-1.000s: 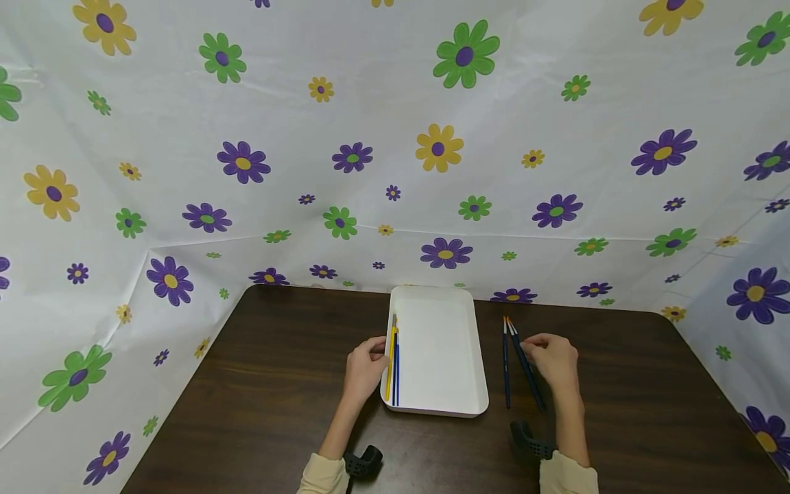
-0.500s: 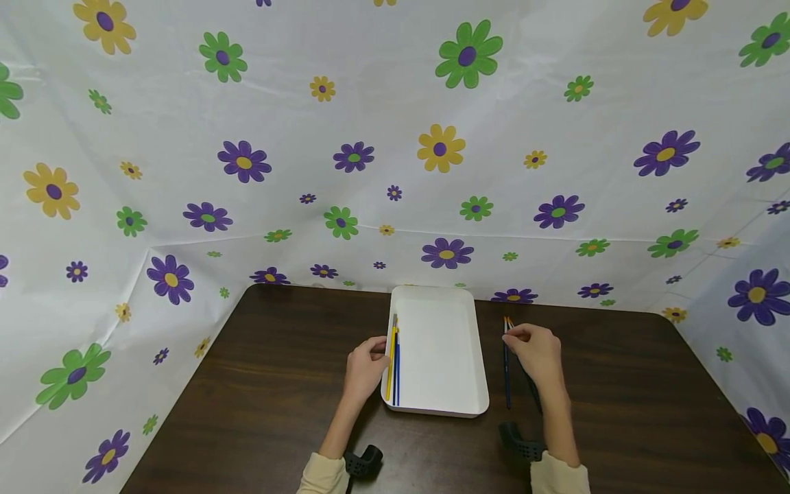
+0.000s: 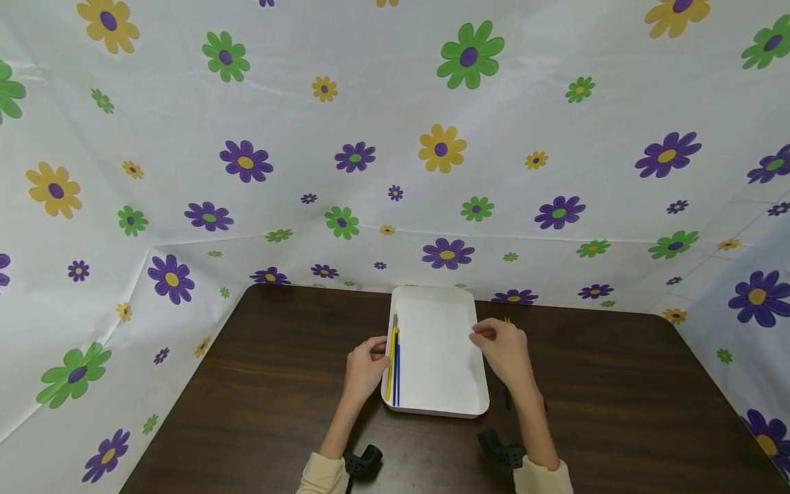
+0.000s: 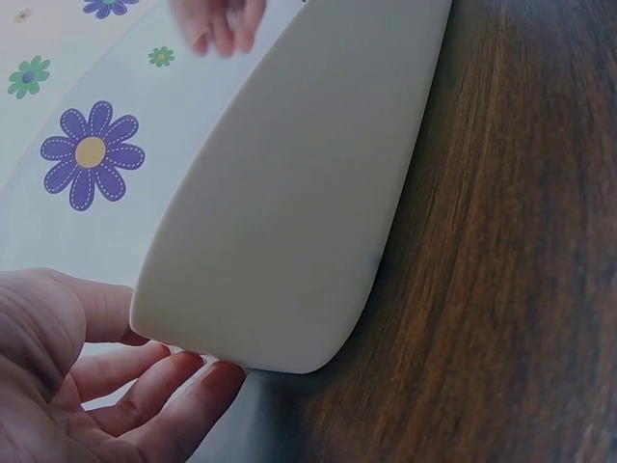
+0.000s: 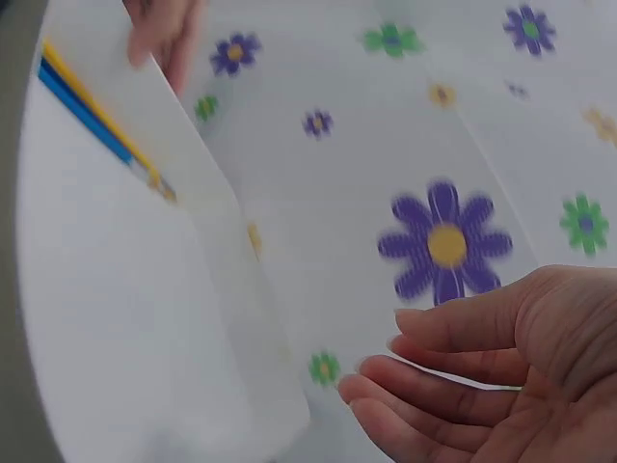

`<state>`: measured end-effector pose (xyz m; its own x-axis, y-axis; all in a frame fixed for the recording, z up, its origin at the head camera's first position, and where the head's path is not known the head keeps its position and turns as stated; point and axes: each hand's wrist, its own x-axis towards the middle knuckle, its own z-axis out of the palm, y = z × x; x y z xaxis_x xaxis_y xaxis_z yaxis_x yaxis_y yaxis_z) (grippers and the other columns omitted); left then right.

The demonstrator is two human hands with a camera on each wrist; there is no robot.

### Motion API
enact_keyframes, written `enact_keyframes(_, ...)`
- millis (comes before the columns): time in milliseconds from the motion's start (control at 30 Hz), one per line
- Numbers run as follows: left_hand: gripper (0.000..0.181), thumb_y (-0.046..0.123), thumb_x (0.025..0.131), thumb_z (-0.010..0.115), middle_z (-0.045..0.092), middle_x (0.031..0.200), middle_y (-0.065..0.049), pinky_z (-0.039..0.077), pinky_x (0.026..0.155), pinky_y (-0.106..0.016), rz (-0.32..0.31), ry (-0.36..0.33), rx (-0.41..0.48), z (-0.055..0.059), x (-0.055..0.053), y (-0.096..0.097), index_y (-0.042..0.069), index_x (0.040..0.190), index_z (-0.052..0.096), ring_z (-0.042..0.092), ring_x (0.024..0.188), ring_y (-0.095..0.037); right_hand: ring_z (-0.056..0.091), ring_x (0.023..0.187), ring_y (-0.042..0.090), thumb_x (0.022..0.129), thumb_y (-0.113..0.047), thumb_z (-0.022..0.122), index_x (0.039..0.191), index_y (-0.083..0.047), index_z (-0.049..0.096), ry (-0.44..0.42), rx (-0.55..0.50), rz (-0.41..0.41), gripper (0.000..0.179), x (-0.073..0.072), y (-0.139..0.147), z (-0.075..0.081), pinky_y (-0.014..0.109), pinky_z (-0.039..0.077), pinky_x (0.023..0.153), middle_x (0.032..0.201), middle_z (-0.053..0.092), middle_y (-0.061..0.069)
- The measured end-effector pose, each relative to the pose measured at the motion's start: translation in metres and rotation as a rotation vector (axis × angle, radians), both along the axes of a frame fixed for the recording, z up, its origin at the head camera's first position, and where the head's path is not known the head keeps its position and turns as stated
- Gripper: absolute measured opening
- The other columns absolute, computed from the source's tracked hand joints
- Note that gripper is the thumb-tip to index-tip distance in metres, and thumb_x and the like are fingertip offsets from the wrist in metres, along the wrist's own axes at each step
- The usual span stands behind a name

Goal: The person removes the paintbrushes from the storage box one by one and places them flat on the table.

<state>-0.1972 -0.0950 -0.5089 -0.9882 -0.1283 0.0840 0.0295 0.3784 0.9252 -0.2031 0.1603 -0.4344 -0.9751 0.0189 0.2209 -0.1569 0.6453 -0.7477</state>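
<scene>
A white tray [image 3: 439,357] stands on the table, and my left hand [image 3: 365,367] pinches its left rim, thumb inside and fingers against the outer wall [image 4: 270,212]. Along the inside of that wall lie a yellow paintbrush [image 3: 391,363] and dark and blue paintbrushes [image 3: 398,377], bristles pointing away. My right hand [image 3: 509,350] hovers at the right rim; in the right wrist view its fingers [image 5: 415,386] are loosely bent with nothing between them. Beneath the right forearm, dark paintbrushes [image 3: 507,399] lie on the table, mostly hidden.
The dark wood table [image 3: 278,384] reaches back to a white cloth [image 3: 382,123] printed with flowers, which also hangs at both sides. A black wrist mount [image 3: 364,461] sits on the left wrist and another mount [image 3: 501,451] on the right.
My right hand has moved left, from beside the dark paintbrushes, across them to the tray's right rim. My left hand keeps its grip, and the tray and the brushes in it stay put.
</scene>
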Motion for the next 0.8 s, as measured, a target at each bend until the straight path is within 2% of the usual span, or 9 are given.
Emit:
enact_keyframes(167, 0.038, -0.003, 0.083, 0.068, 0.075, 0.104, -0.016, 0.059, 0.078, -0.044, 0.000, 0.004, 0.004, 0.000, 0.000, -0.001, -0.005, 0.120, 0.073, 0.072, 0.087, -0.026, 0.071, 0.080, 0.029, 0.088, 0.000, 0.076, 0.099, 0.007, 0.076, 0.007, -0.027, 0.048, 0.013, 0.001, -0.034, -0.006, 0.041, 0.057, 0.072, 0.086, 0.075, 0.012)
enact_keyframes(333, 0.037, -0.003, 0.083, 0.068, 0.075, 0.103, -0.016, 0.059, 0.077, -0.043, 0.006, 0.004, -0.002, -0.001, 0.000, -0.001, -0.005, 0.120, 0.073, 0.072, 0.087, -0.026, 0.074, 0.086, 0.032, 0.086, 0.003, 0.077, 0.102, 0.007, 0.076, 0.048, -0.096, 0.053, 0.016, 0.002, -0.059, -0.016, 0.044, 0.060, 0.076, 0.093, 0.077, 0.017)
enact_keyframes(567, 0.037, -0.003, 0.082, 0.069, 0.075, 0.103, -0.017, 0.059, 0.079, -0.045, 0.017, 0.005, 0.014, 0.001, 0.000, -0.001, -0.005, 0.119, 0.073, 0.072, 0.088, -0.027, 0.075, 0.085, 0.032, 0.083, 0.008, 0.079, 0.103, 0.007, 0.076, 0.130, -0.140, 0.062, 0.021, 0.002, -0.076, -0.026, 0.043, 0.061, 0.076, 0.096, 0.076, 0.020)
enact_keyframes(800, 0.036, -0.003, 0.081, 0.070, 0.076, 0.102, -0.017, 0.059, 0.079, -0.045, 0.023, 0.003, 0.019, 0.002, 0.000, -0.002, -0.005, 0.117, 0.073, 0.073, 0.087, -0.027, 0.075, 0.085, 0.030, 0.083, 0.008, 0.079, 0.104, 0.007, 0.075, 0.127, -0.160, 0.088, 0.021, 0.005, -0.087, -0.031, 0.040, 0.061, 0.077, 0.097, 0.076, 0.019)
